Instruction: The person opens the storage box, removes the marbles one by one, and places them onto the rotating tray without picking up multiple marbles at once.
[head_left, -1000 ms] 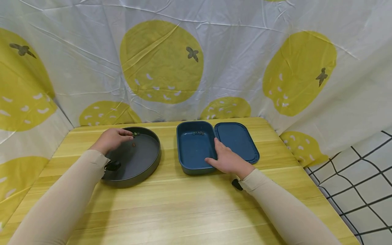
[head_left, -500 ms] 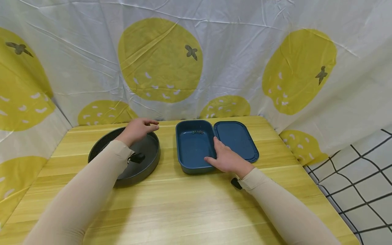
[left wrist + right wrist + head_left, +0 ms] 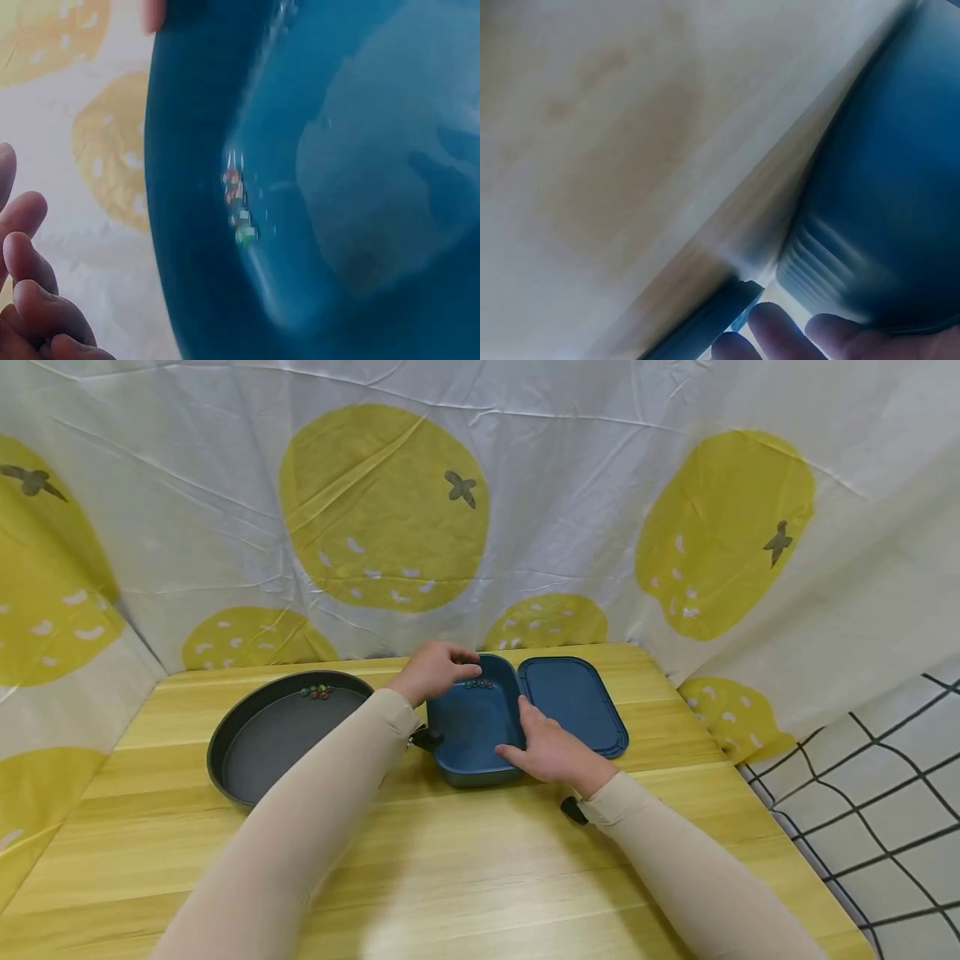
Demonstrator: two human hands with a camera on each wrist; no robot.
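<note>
A deep blue rectangular container (image 3: 474, 727) stands mid-table, with several small multicoloured beads (image 3: 480, 684) along its far inner end. Its far left rim lies under my left hand (image 3: 435, 672), whose fingers are bent together; I cannot tell whether something is between them. The left wrist view shows these fingertips (image 3: 45, 300) beside the container's far rim. My right hand (image 3: 558, 750) rests at the container's right side, fingers fairly straight along the wall and thumb stretched over the near part. A round dark grey pan (image 3: 262, 747) to the left contains several similar beads (image 3: 317, 692).
A blue lid (image 3: 573, 706) lies flat against the container's right side. My left sleeve (image 3: 322, 818) crosses over the pan's near right edge. Behind the wooden table (image 3: 480, 868) hangs a white curtain (image 3: 555, 510) printed with yellow fruit.
My left hand has moved right from the beads in the pan to above the container's far left rim. My right hand has stayed at the container's side.
</note>
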